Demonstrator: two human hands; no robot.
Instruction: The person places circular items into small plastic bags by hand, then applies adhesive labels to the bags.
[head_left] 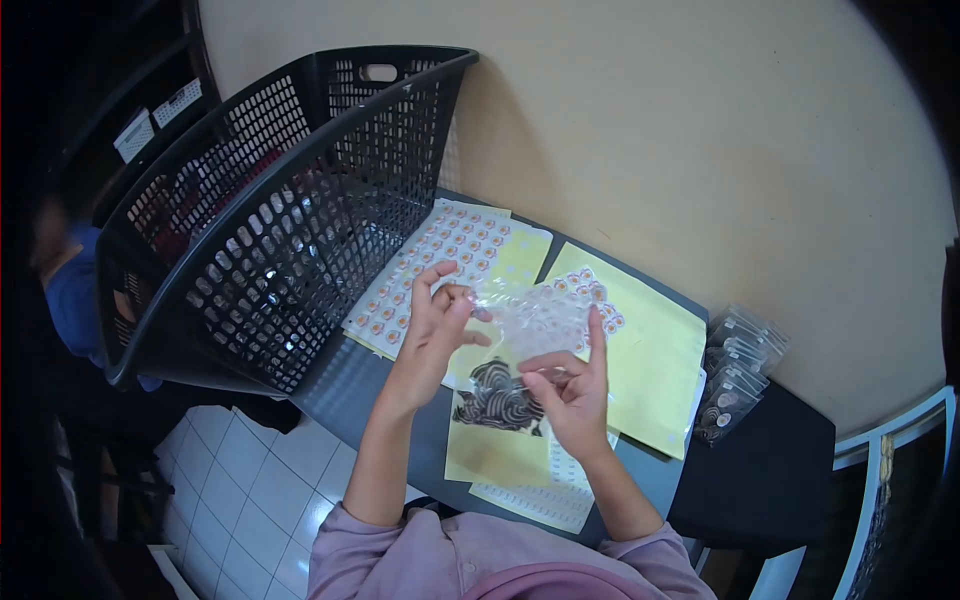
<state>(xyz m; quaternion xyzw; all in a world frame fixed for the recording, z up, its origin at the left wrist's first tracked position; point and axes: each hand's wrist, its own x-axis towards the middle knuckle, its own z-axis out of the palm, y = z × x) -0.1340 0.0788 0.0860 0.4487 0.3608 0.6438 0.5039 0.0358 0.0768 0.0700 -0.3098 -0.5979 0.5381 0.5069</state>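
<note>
A clear plastic bag (530,328) hangs over the table between my two hands, with dark, pale-striped coiled pieces (497,398) in its lower part. My left hand (440,318) pinches the bag's upper left edge between thumb and fingers. On the other side my right hand (572,390) grips it with thumb and bent fingers, its index finger pointing up. Behind the bag lie sheets of round orange-and-white stickers (455,240) and a smaller cut piece of such stickers (600,292). Yellow backing paper (645,350) lies to the right.
A big black plastic basket (330,150) with bagged items inside stands at left on the grey table (345,385). Several filled clear bags (735,385) sit on a black surface (775,465) at right. A printed white sheet (545,500) lies near me. Someone's blue sleeve (75,295) shows far left.
</note>
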